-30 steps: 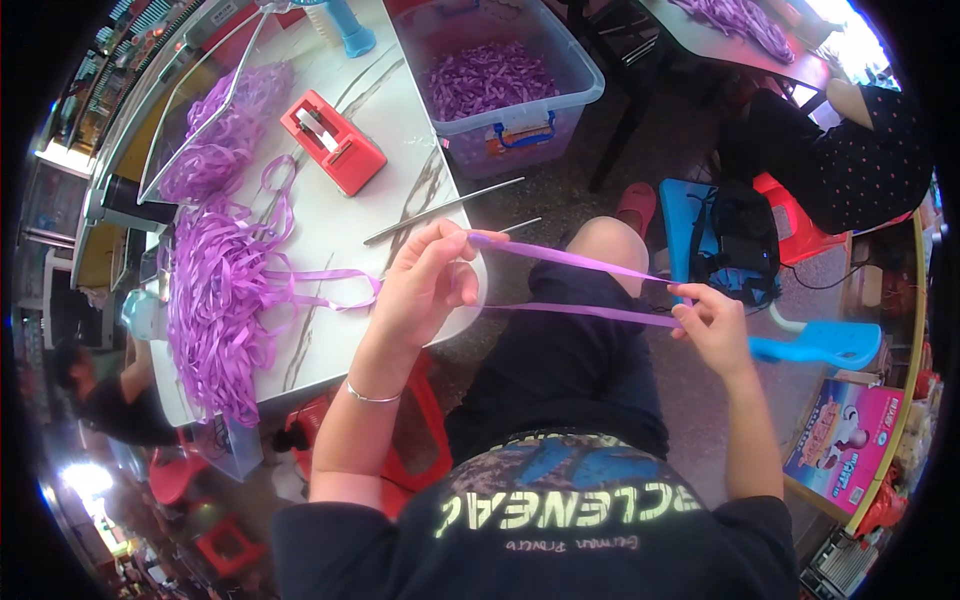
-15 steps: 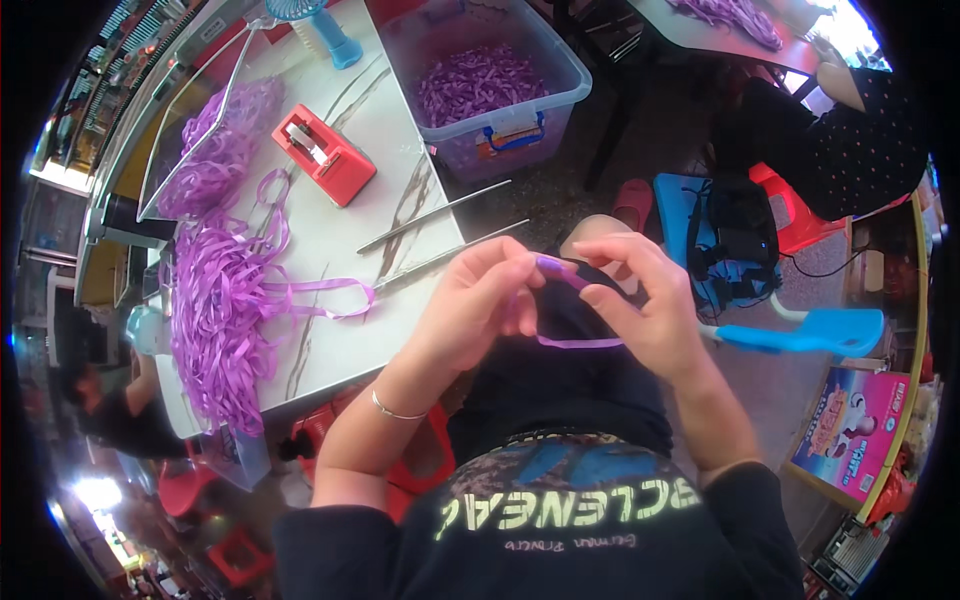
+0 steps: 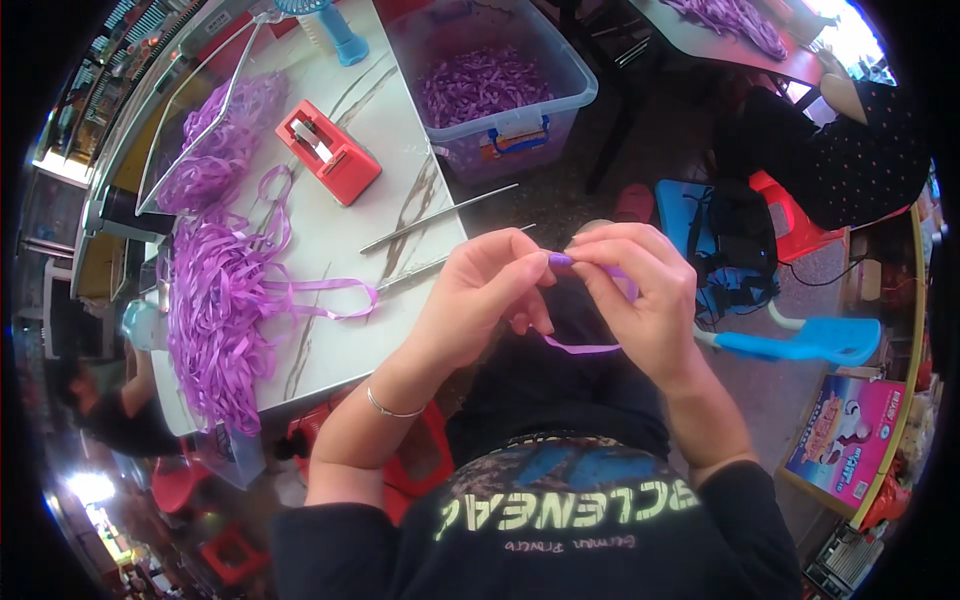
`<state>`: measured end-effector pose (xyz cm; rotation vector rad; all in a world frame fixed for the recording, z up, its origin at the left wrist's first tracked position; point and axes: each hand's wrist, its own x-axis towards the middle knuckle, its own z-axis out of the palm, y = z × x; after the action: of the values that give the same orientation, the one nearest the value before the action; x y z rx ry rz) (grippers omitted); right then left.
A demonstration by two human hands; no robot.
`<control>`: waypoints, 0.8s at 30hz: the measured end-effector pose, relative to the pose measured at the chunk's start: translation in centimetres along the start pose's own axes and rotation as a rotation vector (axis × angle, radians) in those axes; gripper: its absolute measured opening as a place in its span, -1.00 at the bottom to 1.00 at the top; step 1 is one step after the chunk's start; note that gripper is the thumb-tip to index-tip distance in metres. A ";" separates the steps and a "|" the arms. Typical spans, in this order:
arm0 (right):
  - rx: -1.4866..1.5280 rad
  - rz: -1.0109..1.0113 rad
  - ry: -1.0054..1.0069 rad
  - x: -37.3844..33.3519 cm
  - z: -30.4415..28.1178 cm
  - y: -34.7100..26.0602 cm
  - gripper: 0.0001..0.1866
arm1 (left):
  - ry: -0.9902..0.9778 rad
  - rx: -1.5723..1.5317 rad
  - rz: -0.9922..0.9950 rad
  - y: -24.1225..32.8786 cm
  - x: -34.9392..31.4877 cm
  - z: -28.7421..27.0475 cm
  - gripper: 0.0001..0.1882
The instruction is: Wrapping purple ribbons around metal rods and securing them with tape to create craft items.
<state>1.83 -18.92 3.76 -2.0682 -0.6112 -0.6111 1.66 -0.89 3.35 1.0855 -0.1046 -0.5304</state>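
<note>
Above my lap I hold a purple ribbon between both hands. My left hand pinches one part of it between thumb and forefinger. My right hand grips it close by, its fingertips almost meeting the left ones. A band of the ribbon hangs in a loop below my fingers. To my left a big heap of purple ribbon loops lies on the white marbled table, one loop stretching toward me. Two thin metal rods jut over the table edge beside my left hand.
A red tape dispenser and a small blue fan stand on the table. Beyond it is a clear bin of purple ribbon pieces. At right are a blue stool with a black bag and a seated person in dark clothes.
My right hand has moved left and its fingers have closed on the ribbon beside my left fingertips. The left hand stays nearly in place, still pinching.
</note>
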 end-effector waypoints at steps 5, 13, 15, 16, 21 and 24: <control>0.508 0.446 -0.396 0.6 -1.1 1.1 -0.93 | -0.120 0.312 0.124 0.8 0.5 -1.1 -0.88; 1.313 0.871 -0.708 1.6 -0.6 2.2 -0.78 | -0.385 0.519 0.274 3.1 2.3 -2.9 -0.95; 1.208 0.802 -0.668 2.6 -0.6 1.8 -0.77 | -0.344 0.522 0.333 3.6 2.6 -3.3 -0.88; 1.206 0.794 -0.671 3.3 -0.8 1.4 -0.77 | -0.325 0.524 0.364 3.9 2.8 -3.5 -0.84; 0.964 0.634 -0.677 4.5 -0.6 1.4 -0.79 | -0.336 0.507 0.299 5.3 3.1 -3.1 -0.84; 1.141 0.690 -0.677 4.9 -0.2 1.6 -0.81 | -0.353 0.476 0.293 5.9 3.2 -3.5 -0.85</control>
<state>6.50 -18.98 5.96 -1.1705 -0.3945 0.7420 7.72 2.56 6.23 1.3985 -0.7179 -0.4352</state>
